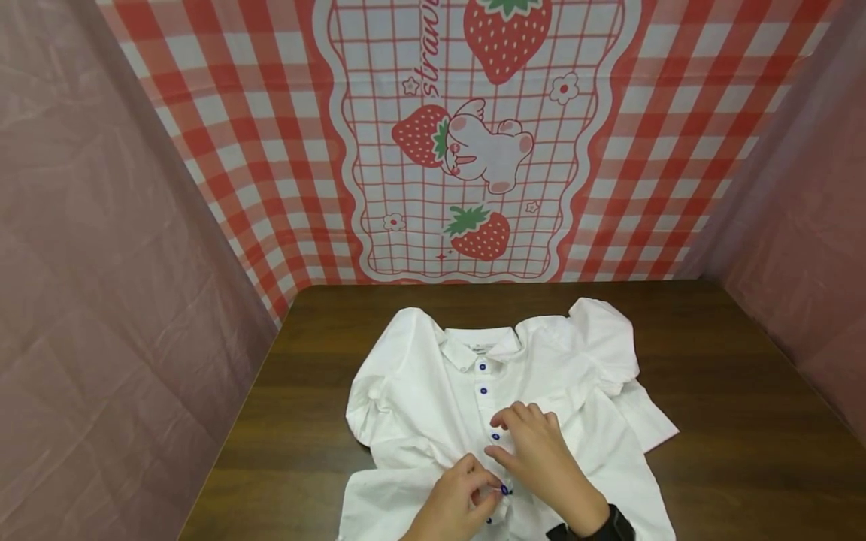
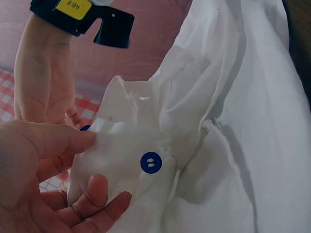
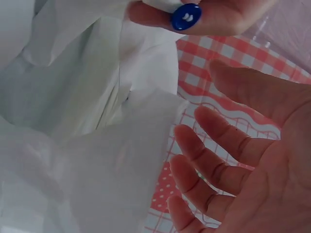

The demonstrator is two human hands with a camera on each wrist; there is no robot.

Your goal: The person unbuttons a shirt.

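A white collared shirt (image 1: 419,391) with blue buttons lies front up, collar toward the back. My left hand (image 1: 453,500) pinches the front edge low on the shirt, right beside a blue button (image 1: 504,490). In the left wrist view, thumb and finger hold the lifted cloth; one button (image 2: 151,162) faces the camera, and another peeks out behind the thumb. My right hand (image 1: 541,454) hovers over the button band near a higher button (image 1: 496,436). The right wrist view shows its fingers (image 3: 214,170) spread and holding nothing, with the cloth to their left.
The shirt lies on a dark brown wooden table (image 1: 291,421). Behind it hangs a red-and-white checked cloth (image 1: 257,113) with strawberry prints. Pink fabric walls (image 1: 115,300) stand on both sides. A black band (image 1: 609,526) circles my right wrist.
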